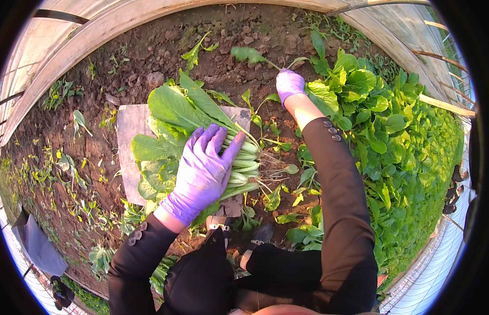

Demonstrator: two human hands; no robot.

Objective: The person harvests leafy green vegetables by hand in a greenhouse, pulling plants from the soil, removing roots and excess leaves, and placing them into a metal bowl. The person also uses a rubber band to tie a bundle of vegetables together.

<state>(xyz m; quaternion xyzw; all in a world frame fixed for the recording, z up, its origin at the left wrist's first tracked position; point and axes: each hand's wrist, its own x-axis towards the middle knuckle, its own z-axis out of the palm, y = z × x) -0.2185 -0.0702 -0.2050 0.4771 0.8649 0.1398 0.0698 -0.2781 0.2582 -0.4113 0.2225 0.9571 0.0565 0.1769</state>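
Note:
My left hand (207, 167), in a purple glove, lies across a bunch of leafy greens (169, 110) and holds it down. The bunch rests on a flat, pale board (130, 173), with its leaves to the left. Its pale stalks (244, 165) and thin roots (274, 167) point right, the roots reaching past the board's edge. Farther off at the upper right, my right hand (290, 83), gloved as well, is closed around the stem of a loose green leaf (247, 54). That leaf is blurred and sticks out to the left above the soil. The fingertips of this hand are mostly hidden.
Dense growing greens (410, 157) fill the right side. Bare, lumpy soil (236, 27) with scattered leaves spreads ahead and left. Plastic sheeting (91, 43) curves around the far edge. A grey sheet (43, 244) lies at lower left. Other people (453, 193) are small at far right.

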